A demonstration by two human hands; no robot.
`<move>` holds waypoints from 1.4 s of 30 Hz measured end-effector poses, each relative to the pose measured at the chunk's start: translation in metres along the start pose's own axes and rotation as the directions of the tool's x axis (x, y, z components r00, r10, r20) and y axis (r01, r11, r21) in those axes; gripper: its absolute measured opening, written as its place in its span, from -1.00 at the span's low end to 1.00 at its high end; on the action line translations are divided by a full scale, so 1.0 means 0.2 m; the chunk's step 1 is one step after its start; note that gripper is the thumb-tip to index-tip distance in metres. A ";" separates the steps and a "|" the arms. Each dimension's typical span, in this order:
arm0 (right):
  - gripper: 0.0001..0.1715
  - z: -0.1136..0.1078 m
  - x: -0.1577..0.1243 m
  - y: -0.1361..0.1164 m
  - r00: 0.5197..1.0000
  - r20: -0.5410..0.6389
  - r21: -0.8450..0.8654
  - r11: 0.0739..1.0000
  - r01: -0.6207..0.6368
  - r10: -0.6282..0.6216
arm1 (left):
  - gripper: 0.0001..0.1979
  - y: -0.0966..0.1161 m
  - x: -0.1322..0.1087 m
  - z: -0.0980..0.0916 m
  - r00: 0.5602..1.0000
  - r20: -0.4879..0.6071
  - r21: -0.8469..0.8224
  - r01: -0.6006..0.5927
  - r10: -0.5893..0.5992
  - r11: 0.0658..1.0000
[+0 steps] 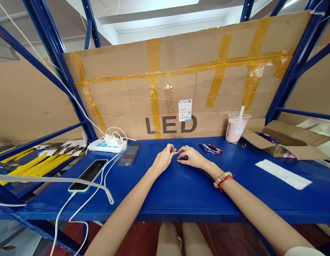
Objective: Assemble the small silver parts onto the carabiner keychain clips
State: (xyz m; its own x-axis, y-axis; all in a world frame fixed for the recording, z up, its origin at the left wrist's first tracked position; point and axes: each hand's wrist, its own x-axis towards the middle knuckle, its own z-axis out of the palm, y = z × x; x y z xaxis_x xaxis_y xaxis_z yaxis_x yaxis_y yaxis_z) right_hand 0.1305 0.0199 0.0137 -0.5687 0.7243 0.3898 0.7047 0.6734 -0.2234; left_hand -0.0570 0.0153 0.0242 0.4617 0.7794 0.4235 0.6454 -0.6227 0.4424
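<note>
Both my hands rest close together on the blue shelf top (181, 192), near its middle. My left hand (162, 159) pinches a small silvery part (174, 150) between thumb and fingertips. My right hand (193, 157), with a bead bracelet on the wrist, is closed around a small dark object (184, 157) that lies against the surface. The two hands almost touch. Just right of them lies a small pile of red and blue clips or keyrings (210, 148).
A taped cardboard sheet marked LED (181, 89) stands behind. A pink drink cup with straw (236, 128) and an open cardboard box (284, 140) sit at right, a white paper strip (283, 174) nearer. At left: power strip (107, 144), phone on a cable (87, 175), yellow tools (33, 161).
</note>
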 end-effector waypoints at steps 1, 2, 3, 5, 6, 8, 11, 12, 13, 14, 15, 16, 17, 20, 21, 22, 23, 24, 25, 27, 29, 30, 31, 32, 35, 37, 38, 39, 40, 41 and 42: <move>-0.83 0.00 0.00 0.00 1.000 -0.007 0.017 1.000 0.000 0.000 | -0.91 0.00 0.00 0.00 1.000 -0.027 -0.013 -0.003 0.003 1.000; -0.84 0.00 0.00 -0.01 1.000 -0.015 0.034 0.999 -0.003 0.004 | -0.92 0.00 0.00 0.00 0.999 -0.051 -0.025 -0.006 0.004 1.000; -0.85 0.00 0.01 -0.01 1.000 -0.022 0.053 0.999 -0.006 0.007 | -0.92 0.00 0.00 0.00 0.997 -0.071 -0.034 -0.008 0.005 0.999; -0.87 0.00 0.01 -0.01 0.999 -0.031 0.087 0.996 -0.010 0.013 | -0.92 0.01 0.00 0.00 0.995 -0.103 -0.046 -0.016 0.011 0.999; -0.88 0.00 0.01 -0.01 0.999 -0.035 0.101 0.995 -0.010 0.014 | -0.93 0.01 0.00 0.00 0.993 -0.117 -0.049 -0.021 0.015 0.999; -0.91 0.00 0.01 -0.01 0.999 -0.037 0.113 0.994 -0.002 0.006 | -0.93 0.01 0.00 0.00 0.990 -0.139 -0.044 -0.029 0.023 0.999; -0.91 0.00 0.01 -0.01 0.996 -0.088 0.095 0.995 0.022 -0.014 | -0.92 0.01 0.00 0.00 0.991 -0.132 -0.006 -0.039 0.038 0.999; -0.90 -0.01 0.01 -0.01 0.991 -0.134 0.088 0.996 0.025 -0.013 | -0.91 0.01 0.00 0.00 0.992 -0.121 0.015 -0.043 0.045 0.999; -0.89 -0.02 0.01 -0.01 0.980 -0.199 0.090 0.996 0.018 0.000 | -0.91 0.01 0.00 0.00 0.993 -0.109 0.037 -0.046 0.050 0.998; -0.88 -0.03 0.01 -0.02 0.961 -0.276 0.101 0.995 0.006 0.022 | -0.91 0.01 0.00 0.01 0.994 -0.097 0.059 -0.046 0.051 0.997; -0.86 -0.03 0.02 -0.03 0.935 -0.352 0.120 0.993 -0.007 0.049 | -0.90 0.00 0.00 0.01 0.995 -0.086 0.079 -0.043 0.050 0.996; -0.84 -0.04 0.02 -0.04 0.905 -0.418 0.146 0.989 -0.019 0.079 | -0.90 0.00 0.00 0.01 0.996 -0.075 0.097 -0.040 0.047 0.994; -0.83 -0.04 0.02 -0.05 0.878 -0.467 0.173 0.985 -0.026 0.105 | -0.89 0.00 0.00 0.01 0.997 -0.064 0.110 -0.036 0.043 0.993; -0.80 -0.03 0.03 -0.09 0.856 -0.499 0.226 0.974 -0.021 0.134 | -0.86 -0.01 0.00 0.02 0.999 -0.029 0.123 -0.022 0.026 0.992; -0.79 -0.03 0.03 -0.09 0.862 -0.489 0.234 0.972 -0.019 0.134 | -0.85 -0.01 0.00 0.02 1.000 -0.017 0.120 -0.016 0.019 0.993; -0.78 -0.03 0.03 -0.10 0.868 -0.478 0.238 0.971 -0.017 0.133 | -0.84 -0.01 0.00 0.02 1.000 -0.006 0.115 -0.011 0.012 0.993; -0.78 -0.02 0.03 -0.10 0.871 -0.473 0.240 0.971 -0.016 0.131 | -0.84 -0.01 0.00 0.02 1.000 0.000 0.110 -0.006 0.006 0.994; -0.77 -0.02 0.03 -0.10 0.870 -0.475 0.242 0.970 -0.015 0.132 | -0.84 -0.01 0.00 0.02 1.000 -0.001 0.104 0.001 0.000 0.995; -0.77 -0.02 0.03 -0.10 0.866 -0.482 0.242 0.970 -0.014 0.133 | -0.83 -0.01 0.00 0.02 1.000 -0.009 0.098 0.007 -0.006 0.995; -0.76 -0.03 0.02 -0.10 0.860 -0.492 0.243 0.970 -0.016 0.137 | -0.83 0.00 0.00 0.01 0.999 -0.032 0.088 0.024 -0.021 0.996; -0.74 -0.03 0.02 -0.10 0.863 -0.484 0.249 0.968 -0.025 0.147 | -0.83 0.00 0.00 0.01 0.999 -0.038 0.086 0.038 -0.035 0.996; -0.74 -0.04 0.02 -0.10 0.868 -0.473 0.253 0.967 -0.030 0.151 | -0.83 0.00 0.00 0.01 0.999 -0.030 0.091 0.041 -0.038 0.995; -0.74 -0.03 0.03 -0.10 0.875 -0.460 0.256 0.966 -0.032 0.151 | -0.83 0.00 0.00 0.01 0.999 -0.021 0.099 0.042 -0.040 0.994; -0.74 -0.03 0.03 -0.10 0.881 -0.449 0.257 0.966 -0.031 0.148 | -0.84 0.00 0.00 0.00 0.999 -0.012 0.107 0.042 -0.041 0.993; -0.76 -0.02 0.03 -0.11 0.899 -0.419 0.244 0.969 -0.027 0.131 | -0.84 0.00 0.00 0.00 0.999 0.006 0.126 0.038 -0.039 0.991; -0.77 -0.02 0.03 -0.11 0.904 -0.411 0.241 0.970 -0.020 0.121 | -0.84 0.00 0.00 0.00 0.999 0.010 0.132 0.029 -0.031 0.991; -0.78 -0.02 0.03 -0.11 0.906 -0.407 0.244 0.970 -0.015 0.116 | -0.84 0.00 0.00 0.00 1.000 0.010 0.134 0.024 -0.026 0.991; -0.79 -0.01 0.03 -0.11 0.909 -0.401 0.248 0.969 -0.012 0.113 | -0.84 0.00 0.00 0.00 1.000 0.009 0.135 0.022 -0.023 0.991; -0.79 -0.01 0.02 -0.11 0.913 -0.391 0.252 0.968 -0.011 0.112 | -0.85 0.00 0.00 0.00 1.000 0.008 0.136 0.022 -0.024 0.991; -0.78 -0.01 0.02 -0.12 0.919 -0.380 0.254 0.967 -0.011 0.110 | -0.85 0.00 0.00 0.00 1.000 0.006 0.137 0.027 -0.028 0.990; -0.77 -0.01 0.02 -0.12 0.924 -0.366 0.253 0.967 -0.012 0.107 | -0.84 0.00 0.00 0.00 0.999 0.005 0.140 0.032 -0.033 0.990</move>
State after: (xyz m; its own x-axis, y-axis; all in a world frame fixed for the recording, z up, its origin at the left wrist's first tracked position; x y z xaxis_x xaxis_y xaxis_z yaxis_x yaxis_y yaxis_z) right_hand 0.1117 0.0073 0.0220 -0.2951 0.6877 0.6633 0.5810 0.6803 -0.4469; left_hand -0.0577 0.0157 0.0236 0.4434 0.8000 0.4042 0.7385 -0.5816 0.3411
